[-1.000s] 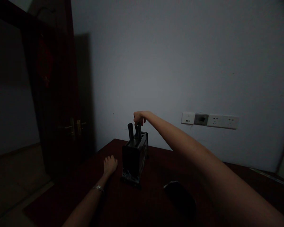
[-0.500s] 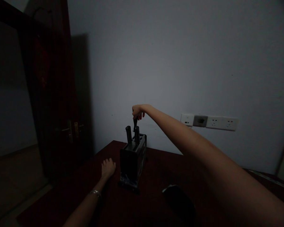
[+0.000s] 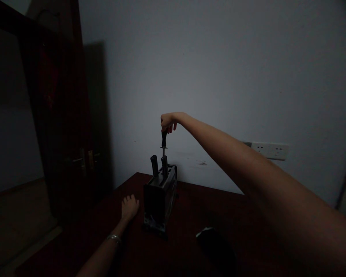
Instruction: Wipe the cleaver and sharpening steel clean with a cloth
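My right hand [image 3: 168, 121] is closed round the black handle of a sharpening steel [image 3: 164, 141]. Below its round guard, a short length of thin metal rod shows, pointing down over the knife block [image 3: 155, 206]; the lower end is hidden. Two black-handled knives stand in the block's slots, one on the left [image 3: 154, 166] and one on the right [image 3: 164, 167]. My left hand [image 3: 130, 207] lies on the dark red table [image 3: 178, 256] just left of the block, fingers slightly spread, holding nothing.
A dark object with a pale edge [image 3: 216, 246] lies on the table to the right, too dim to make out. Behind the table rises a pale wall with a row of sockets [image 3: 269, 149], partly covered by my right forearm. A dark door [image 3: 66, 115] stands at the left.
My right hand has risen with the sharpening steel, so its guard and part of the rod now show above the block. My left hand stays resting on the table.
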Demonstrator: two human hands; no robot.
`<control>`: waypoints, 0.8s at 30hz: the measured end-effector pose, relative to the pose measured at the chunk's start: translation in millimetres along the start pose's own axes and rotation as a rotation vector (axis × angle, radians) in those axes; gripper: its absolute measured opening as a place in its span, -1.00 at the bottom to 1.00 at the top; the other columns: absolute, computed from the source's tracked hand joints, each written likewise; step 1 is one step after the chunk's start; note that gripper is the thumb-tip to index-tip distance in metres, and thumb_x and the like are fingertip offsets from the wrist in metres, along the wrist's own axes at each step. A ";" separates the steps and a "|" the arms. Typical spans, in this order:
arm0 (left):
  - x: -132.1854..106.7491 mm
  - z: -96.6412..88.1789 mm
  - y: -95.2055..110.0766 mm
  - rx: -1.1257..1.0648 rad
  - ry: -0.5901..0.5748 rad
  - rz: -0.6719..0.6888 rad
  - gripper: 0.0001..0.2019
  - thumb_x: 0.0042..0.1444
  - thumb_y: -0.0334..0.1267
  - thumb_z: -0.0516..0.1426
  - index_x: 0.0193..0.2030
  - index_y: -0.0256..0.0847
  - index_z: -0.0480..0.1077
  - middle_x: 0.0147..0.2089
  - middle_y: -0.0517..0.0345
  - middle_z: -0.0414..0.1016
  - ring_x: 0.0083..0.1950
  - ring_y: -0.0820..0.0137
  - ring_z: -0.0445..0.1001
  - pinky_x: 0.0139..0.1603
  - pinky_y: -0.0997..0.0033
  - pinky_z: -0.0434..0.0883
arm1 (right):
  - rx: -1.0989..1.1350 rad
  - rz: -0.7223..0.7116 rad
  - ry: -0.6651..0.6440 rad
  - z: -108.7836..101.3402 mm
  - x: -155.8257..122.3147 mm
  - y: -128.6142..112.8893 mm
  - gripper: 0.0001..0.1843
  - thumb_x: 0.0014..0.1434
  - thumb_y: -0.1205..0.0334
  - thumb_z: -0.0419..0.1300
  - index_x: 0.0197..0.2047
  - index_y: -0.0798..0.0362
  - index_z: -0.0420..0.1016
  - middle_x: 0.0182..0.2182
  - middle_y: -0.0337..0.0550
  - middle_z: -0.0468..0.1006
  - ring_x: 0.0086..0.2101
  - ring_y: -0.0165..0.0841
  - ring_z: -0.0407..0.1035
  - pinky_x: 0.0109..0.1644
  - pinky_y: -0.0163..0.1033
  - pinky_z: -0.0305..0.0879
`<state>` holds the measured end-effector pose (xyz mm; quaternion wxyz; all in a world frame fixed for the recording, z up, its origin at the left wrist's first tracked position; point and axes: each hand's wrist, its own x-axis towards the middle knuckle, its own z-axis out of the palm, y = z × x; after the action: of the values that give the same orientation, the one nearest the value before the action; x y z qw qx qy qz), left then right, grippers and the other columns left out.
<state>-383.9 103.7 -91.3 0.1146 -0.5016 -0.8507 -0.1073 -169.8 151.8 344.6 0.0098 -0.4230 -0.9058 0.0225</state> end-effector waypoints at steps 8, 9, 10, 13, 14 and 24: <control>-1.0 -3.0 -0.1 -0.012 -0.010 0.004 -0.64 0.16 -0.21 -0.11 -0.03 -0.41 0.28 -0.01 -0.23 0.34 0.04 0.11 0.27 -0.02 0.21 0.16 | 0.005 -0.010 0.061 -30.8 -10.1 -5.3 -0.66 0.03 0.27 0.24 -0.19 0.41 0.45 -0.39 0.01 0.53 -0.25 -0.19 0.44 -0.19 -0.08 0.38; -1.0 -3.1 -0.1 -0.015 -0.009 0.004 -0.64 0.16 -0.21 -0.11 -0.03 -0.41 0.28 -0.01 -0.23 0.34 0.04 0.11 0.27 -0.02 0.21 0.16 | 0.005 -0.009 0.067 -34.7 -11.5 -5.8 -0.65 0.03 0.26 0.24 -0.20 0.41 0.45 -0.39 0.01 0.53 -0.24 -0.18 0.44 -0.18 -0.07 0.37; -1.0 -3.1 -0.2 -0.019 -0.008 0.004 -0.64 0.16 -0.21 -0.11 -0.04 -0.41 0.28 -0.01 -0.24 0.34 0.04 0.11 0.27 -0.02 0.21 0.15 | 0.004 -0.004 0.073 -38.7 -13.4 -6.4 -0.66 0.04 0.26 0.24 -0.20 0.42 0.45 -0.38 0.02 0.53 -0.23 -0.17 0.44 -0.17 -0.05 0.37; -0.6 -2.9 -0.3 -0.033 -0.004 0.005 -0.64 0.16 -0.21 -0.11 -0.05 -0.41 0.29 -0.01 -0.25 0.34 0.05 0.10 0.26 -0.02 0.20 0.15 | -0.004 0.005 0.115 -51.4 -22.2 -7.9 -0.69 0.07 0.31 0.21 -0.20 0.44 0.43 -0.35 0.03 0.53 -0.23 -0.16 0.44 -0.17 -0.05 0.36; -0.5 -2.7 -0.4 -0.039 -0.003 0.004 -0.64 0.15 -0.21 -0.10 -0.05 -0.41 0.29 -0.01 -0.25 0.34 0.05 0.10 0.26 -0.01 0.20 0.15 | -0.008 0.005 0.137 -55.8 -26.3 -8.1 -0.69 0.08 0.32 0.20 -0.19 0.44 0.43 -0.34 0.03 0.53 -0.22 -0.17 0.44 -0.17 -0.05 0.36; -1.2 -5.9 0.0 -0.234 0.022 -0.036 -0.68 0.09 -0.25 -0.03 -0.11 -0.45 0.33 -0.04 -0.27 0.35 0.06 0.05 0.26 0.01 0.14 0.15 | 0.012 -0.046 0.415 -98.3 -73.5 13.7 -0.72 0.07 0.29 0.21 -0.24 0.39 0.47 -0.47 -0.07 0.52 -0.26 -0.18 0.46 -0.18 -0.05 0.36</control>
<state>-382.8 101.0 -86.0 0.0627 -0.4950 -0.8400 -0.2133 -108.4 107.4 442.2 0.1992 -0.3978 -0.8935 -0.0602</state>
